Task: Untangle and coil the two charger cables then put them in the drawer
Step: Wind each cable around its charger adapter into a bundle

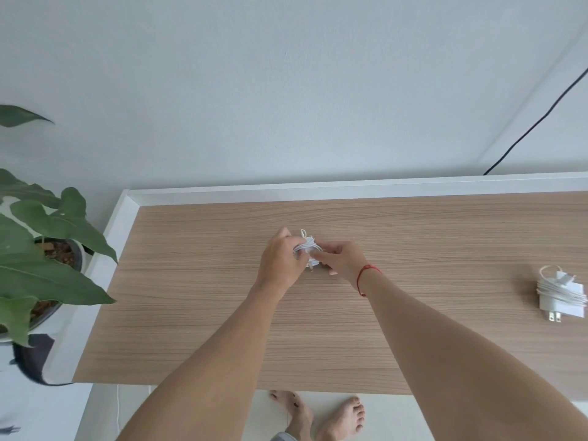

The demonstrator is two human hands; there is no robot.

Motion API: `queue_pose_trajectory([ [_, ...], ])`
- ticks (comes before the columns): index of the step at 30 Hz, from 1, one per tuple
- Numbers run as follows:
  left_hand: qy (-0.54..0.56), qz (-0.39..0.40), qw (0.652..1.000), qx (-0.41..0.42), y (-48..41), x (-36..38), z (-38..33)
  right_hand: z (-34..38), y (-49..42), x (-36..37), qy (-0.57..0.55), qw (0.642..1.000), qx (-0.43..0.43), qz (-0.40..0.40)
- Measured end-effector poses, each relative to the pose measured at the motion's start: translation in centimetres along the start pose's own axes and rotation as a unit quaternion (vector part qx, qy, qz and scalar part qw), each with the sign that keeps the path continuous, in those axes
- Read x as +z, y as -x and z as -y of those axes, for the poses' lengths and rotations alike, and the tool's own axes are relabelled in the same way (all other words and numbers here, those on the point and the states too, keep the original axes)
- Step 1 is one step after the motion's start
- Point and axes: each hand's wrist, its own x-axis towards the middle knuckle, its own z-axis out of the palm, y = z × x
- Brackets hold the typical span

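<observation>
Together, our left hand [280,261] and right hand [342,261] meet over the wooden desk [413,329], fingers curled around a small white charger cable [308,248] bunched in loops between them; to finish it well, we judge we should keep each turn snug and tuck the loose end under; well apart on the right lies the second charger [561,300], already wrapped; no drawer is in view.

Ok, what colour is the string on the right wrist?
The string is red, seen in the head view.
</observation>
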Motion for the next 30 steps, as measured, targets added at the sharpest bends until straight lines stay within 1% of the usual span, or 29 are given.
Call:
queue_pose_trajectory([
  [2, 0.022, 0.037, 0.999, 0.007, 0.1, -0.7, 0.5, -0.1, -0.1, -0.2, 0.002, 1.000, 0.009, 0.009],
  [4, 0.041, 0.047, 0.998, 0.003, 0.3, -1.0, 0.8, 0.1, -0.2, -0.3, -0.001, 1.000, 0.019, 0.015],
  [8, 0.095, 0.025, 0.995, -0.027, 0.6, -0.6, 1.2, 0.4, -0.4, -0.2, -0.002, 0.999, 0.048, 0.006],
  [11, 0.116, 0.027, 0.992, -0.047, 0.8, -0.6, 1.3, 0.8, -0.3, 0.0, -0.015, 0.998, 0.063, -0.003],
  [17, 0.157, 0.002, 0.985, -0.068, 1.4, -0.4, 1.3, 1.2, -0.1, 0.7, -0.036, 0.996, 0.071, -0.027],
  [22, 0.180, -0.011, 0.978, -0.100, 1.6, -0.4, 1.5, 1.3, 0.1, 0.7, -0.037, 0.997, 0.069, -0.023],
  [25, 0.226, -0.033, 0.961, -0.157, 1.9, -0.4, 1.4, 1.1, 0.0, 1.0, -0.037, 0.997, 0.061, -0.034],
  [27, 0.266, -0.014, 0.948, -0.176, 1.9, -0.3, 1.6, 1.1, 0.0, 1.3, -0.031, 0.997, 0.051, -0.045],
  [28, 0.274, -0.006, 0.945, -0.178, 1.9, -0.3, 1.6, 1.2, 0.1, 1.4, -0.033, 0.997, 0.046, -0.046],
  [30, 0.239, -0.020, 0.960, -0.144, 1.7, -0.5, 1.8, 1.4, 0.2, 1.6, -0.036, 0.998, 0.038, -0.046],
])
